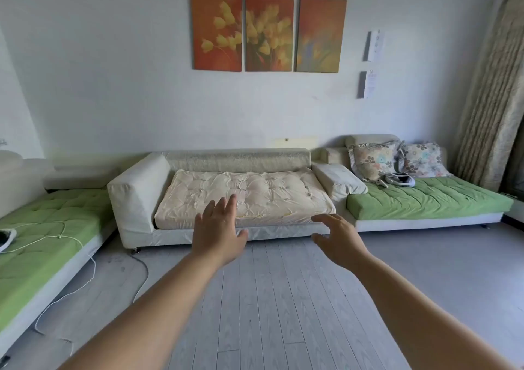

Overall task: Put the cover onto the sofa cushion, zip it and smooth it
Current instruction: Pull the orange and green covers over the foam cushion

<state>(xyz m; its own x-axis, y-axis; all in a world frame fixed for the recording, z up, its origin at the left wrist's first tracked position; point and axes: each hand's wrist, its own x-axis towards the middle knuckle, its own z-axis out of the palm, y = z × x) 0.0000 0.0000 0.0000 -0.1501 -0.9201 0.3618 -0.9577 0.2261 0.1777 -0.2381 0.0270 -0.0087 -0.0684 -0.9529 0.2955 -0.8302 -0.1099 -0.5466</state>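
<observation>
two bare forearms enter from the bottom edge and reach toward mid-frame over the grey plank floor [283, 298]. left hand [218, 228], just left of centre: fingers straight and spread, back of the hand to the camera, released, holding nothing. its fingertips overlap the front edge of the sofa cushion [243, 196] in the picture; contact cannot be confirmed. right hand [338, 240], right of centre: fingers loosely curved, thumb out, released, grasping nothing, in front of the cushion's lower right corner.

the sofa cushion lies at centre frame on the seat of the white sofa [136, 188], between its two armrests and against the backrest. it is bare, cream, tufted and wrinkled, with yellowish marks along the front edge.

a green cushion [42, 228] sits on the sofa section at left of frame, with a white cable [56, 233] looped across it and trailing to the floor. another green seat [425, 196] is at right of frame, with two floral pillows [371, 158] at its back and a white object [399, 179], not identifiable, just before them. three orange flower panels [268, 32] hang on the wall at upper centre. a beige curtain [487, 86] hangs at the right edge.
</observation>
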